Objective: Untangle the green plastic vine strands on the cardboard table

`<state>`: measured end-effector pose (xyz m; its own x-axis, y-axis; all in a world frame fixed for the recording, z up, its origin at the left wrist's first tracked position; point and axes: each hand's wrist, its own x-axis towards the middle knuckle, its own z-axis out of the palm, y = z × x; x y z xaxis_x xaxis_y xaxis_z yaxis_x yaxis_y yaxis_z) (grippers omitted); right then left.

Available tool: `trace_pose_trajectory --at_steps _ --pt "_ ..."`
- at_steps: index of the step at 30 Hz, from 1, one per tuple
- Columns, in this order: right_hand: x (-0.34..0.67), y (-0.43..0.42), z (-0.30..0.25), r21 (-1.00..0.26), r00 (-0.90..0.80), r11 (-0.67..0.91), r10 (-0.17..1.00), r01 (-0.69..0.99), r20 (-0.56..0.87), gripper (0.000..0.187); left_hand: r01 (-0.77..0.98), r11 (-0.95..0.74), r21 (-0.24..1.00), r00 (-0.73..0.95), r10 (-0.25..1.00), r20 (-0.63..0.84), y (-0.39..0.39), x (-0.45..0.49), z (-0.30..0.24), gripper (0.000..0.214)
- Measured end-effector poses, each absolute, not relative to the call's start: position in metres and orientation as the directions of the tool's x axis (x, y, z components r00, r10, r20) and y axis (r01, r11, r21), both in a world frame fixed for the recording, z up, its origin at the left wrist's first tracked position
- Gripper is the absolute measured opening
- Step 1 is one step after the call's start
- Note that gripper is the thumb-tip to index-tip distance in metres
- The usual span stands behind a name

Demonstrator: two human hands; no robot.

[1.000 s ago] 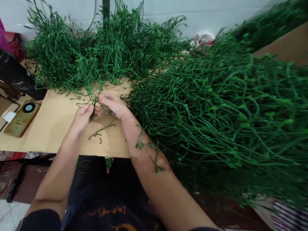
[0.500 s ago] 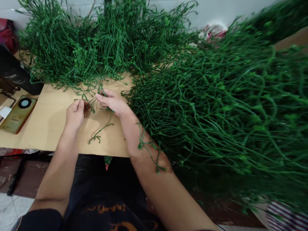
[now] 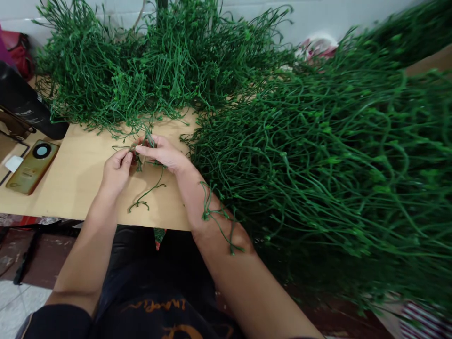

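Note:
My left hand (image 3: 118,170) is pinched on a thin green plant stem at the middle of the board. Close beside it, my right hand (image 3: 163,152) has its fingers curled around several green stems (image 3: 139,162), whose tips hang below the fingers. The two hands almost touch at the fingertips. A loose green sprig (image 3: 145,197) lies on the tan board (image 3: 84,174) below them. Another sprig (image 3: 215,214) rests across my right forearm.
A large heap of green stems (image 3: 318,165) fills the right side. Another pile (image 3: 158,61) stands along the back by the wall. At the left are a gold phone (image 3: 32,167), a black bottle (image 3: 30,106) and a red bag (image 3: 21,54).
My left hand has moved right and slightly up, closing the gap to my right hand. The right hand still holds stems, its thumb shifted a little left.

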<state>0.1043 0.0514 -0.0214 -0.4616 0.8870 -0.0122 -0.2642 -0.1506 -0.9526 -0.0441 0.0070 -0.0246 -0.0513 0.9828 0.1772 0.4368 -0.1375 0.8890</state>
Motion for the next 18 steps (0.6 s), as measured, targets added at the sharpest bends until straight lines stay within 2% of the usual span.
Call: trace_pose_trajectory --at_steps 12,18 --pt "0.1013 0.0478 -0.0165 -0.957 -0.389 -0.154 0.920 -0.248 -0.047 0.026 0.592 -0.194 0.783 -0.012 0.968 0.249 0.0020 -0.0425 -0.0256 0.021" --pt "0.1006 0.0531 -0.0203 -0.967 -0.294 -0.129 0.954 -0.218 -0.061 0.031 0.596 -0.181 0.782 -0.016 0.971 0.238 0.0037 -0.0415 -0.0275 0.026"
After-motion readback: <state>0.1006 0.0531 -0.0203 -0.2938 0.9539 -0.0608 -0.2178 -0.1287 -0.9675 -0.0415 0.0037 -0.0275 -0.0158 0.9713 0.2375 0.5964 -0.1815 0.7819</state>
